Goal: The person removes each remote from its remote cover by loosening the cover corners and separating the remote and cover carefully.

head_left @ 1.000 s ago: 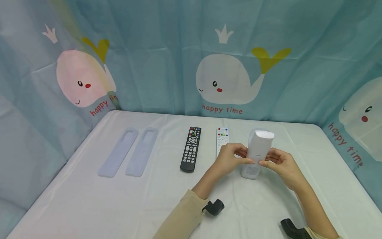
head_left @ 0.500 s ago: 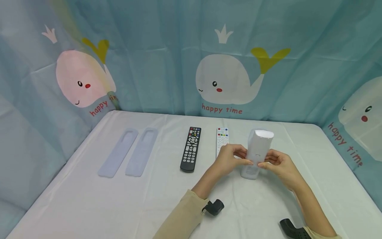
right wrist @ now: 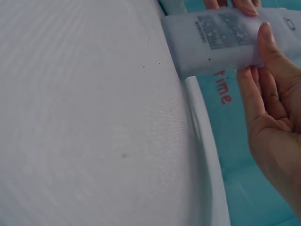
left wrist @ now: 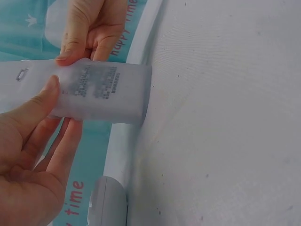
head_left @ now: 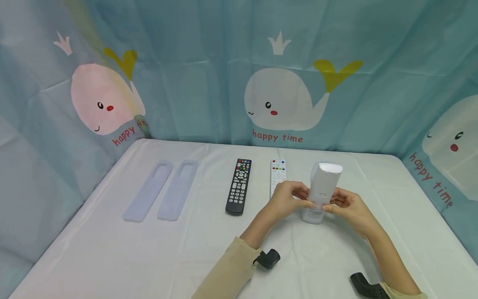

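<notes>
A white remote control (head_left: 328, 176) stands tilted on the table, its back toward me. A translucent sleeve (head_left: 311, 216) is around its lower part, and a printed label shows through the sleeve (left wrist: 127, 92) in the left wrist view. My left hand (head_left: 289, 199) pinches the left side between thumb and fingers. On the opposite side, my right hand (head_left: 350, 207) pinches it the same way, the thumbs nearly meeting on the back. The sleeve's lower end (right wrist: 188, 47) touches the white cloth. The remote's button side is hidden.
Left of the hands lies a white remote with coloured buttons (head_left: 278, 172), partly hidden by the left hand. A black remote (head_left: 239, 187) lies farther left. Two flat translucent sleeves (head_left: 148, 191) lie at the table's left. A whale-print curtain (head_left: 209, 91) hangs behind the table (head_left: 127, 257).
Both hands keep their pinch on the sleeved remote and have shifted very slightly down and left. The other remotes and sleeves have not moved.
</notes>
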{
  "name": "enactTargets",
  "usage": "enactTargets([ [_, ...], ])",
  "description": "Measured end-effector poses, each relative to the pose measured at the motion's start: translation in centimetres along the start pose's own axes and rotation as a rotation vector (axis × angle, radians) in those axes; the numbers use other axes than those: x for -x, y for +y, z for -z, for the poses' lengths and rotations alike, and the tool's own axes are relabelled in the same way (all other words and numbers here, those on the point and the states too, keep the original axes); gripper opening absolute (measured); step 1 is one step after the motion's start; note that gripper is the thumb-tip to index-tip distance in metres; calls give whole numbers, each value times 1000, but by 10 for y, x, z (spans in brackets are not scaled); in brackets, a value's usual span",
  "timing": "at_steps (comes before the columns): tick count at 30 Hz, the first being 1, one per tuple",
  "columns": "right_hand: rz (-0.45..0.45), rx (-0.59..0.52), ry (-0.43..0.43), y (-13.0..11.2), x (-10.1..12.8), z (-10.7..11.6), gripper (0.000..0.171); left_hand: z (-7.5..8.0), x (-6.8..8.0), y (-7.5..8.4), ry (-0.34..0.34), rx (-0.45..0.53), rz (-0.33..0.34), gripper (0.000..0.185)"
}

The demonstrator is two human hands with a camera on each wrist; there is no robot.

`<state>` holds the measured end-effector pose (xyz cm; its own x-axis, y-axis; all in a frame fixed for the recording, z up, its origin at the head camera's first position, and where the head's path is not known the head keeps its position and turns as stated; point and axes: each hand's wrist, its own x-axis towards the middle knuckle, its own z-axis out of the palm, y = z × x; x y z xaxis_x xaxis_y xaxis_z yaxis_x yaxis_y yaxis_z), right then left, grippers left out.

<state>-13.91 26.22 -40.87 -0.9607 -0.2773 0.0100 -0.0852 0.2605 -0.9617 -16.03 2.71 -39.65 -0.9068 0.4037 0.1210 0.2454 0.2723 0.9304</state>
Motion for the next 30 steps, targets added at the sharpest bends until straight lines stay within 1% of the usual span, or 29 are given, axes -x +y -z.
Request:
enactTargets([
  [5,-21,20,-10,2,-1,0,22,-1,-1,-2,1,-12,2,25],
  [10,-56,40,-28,2,-1,0,33,-2,-2,-3,-11,-37,7,24],
  [14,-75,51,-40,2,-2,0,42,-2,-2,-5,-6,-42,14,24],
  [21,-80,45,-61,1,-4,0,49,-3,-2,-8,0,-32,9,24],
  [24,-87,48,-66,0,-5,0,52,-3,-1,-8,-4,-57,-3,24],
  [28,-79,68,-61,-3,-5,1,51,-2,0,-7,-13,-94,-31,23],
  [30,-62,73,-57,-4,-4,0,48,-3,1,-7,-12,-95,-32,24],
])
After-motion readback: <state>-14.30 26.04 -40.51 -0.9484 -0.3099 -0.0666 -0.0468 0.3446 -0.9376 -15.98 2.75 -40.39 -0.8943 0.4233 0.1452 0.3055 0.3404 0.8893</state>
